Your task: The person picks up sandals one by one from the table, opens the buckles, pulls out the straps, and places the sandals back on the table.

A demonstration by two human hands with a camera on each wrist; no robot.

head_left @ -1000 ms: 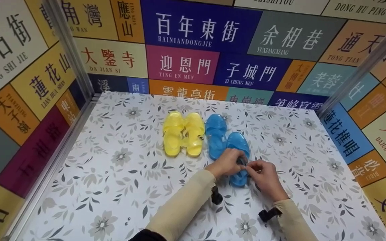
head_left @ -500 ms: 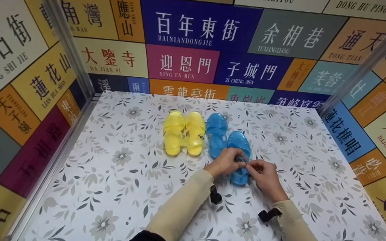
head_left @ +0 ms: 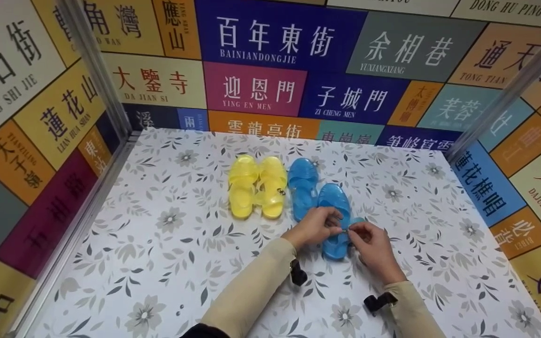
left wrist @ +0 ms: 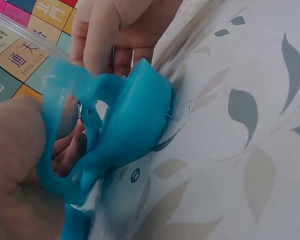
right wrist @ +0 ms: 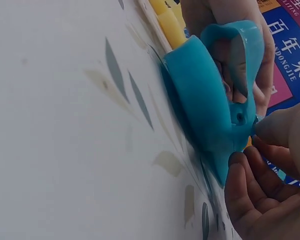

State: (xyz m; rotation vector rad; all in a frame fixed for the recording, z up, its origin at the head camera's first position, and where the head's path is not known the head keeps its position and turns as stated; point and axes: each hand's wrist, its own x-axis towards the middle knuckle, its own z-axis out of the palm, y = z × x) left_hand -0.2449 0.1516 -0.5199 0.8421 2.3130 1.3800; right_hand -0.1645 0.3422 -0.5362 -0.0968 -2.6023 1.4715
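A pair of blue sandals lies in the head view; the far-left blue sandal [head_left: 302, 176] sits slightly ahead of the near-right blue sandal [head_left: 332, 197]. My left hand [head_left: 315, 227] reaches over the nearer one, its thumb and fingers pinching the ankle strap. From the right side my right hand [head_left: 373, 241] pinches the same strap close to the small buckle. In the left wrist view the strap [left wrist: 52, 127] loops up from the heel [left wrist: 140, 115]. The right wrist view shows my right thumb [right wrist: 277, 130] at the buckle side; the exact strap-and-buckle fit is hidden by fingers.
A pair of yellow sandals [head_left: 257, 188] stands just left of the blue ones. Beneath everything is a white leaf-patterned tabletop [head_left: 167, 263]. Sign-covered panels [head_left: 256, 89] rise behind and at both sides, with metal posts [head_left: 104, 80] at the corners.
My right hand has shifted slightly right, leaving a small gap between the hands. A bit of blue strap now shows beyond its fingers. The sandals stay nearly in place.
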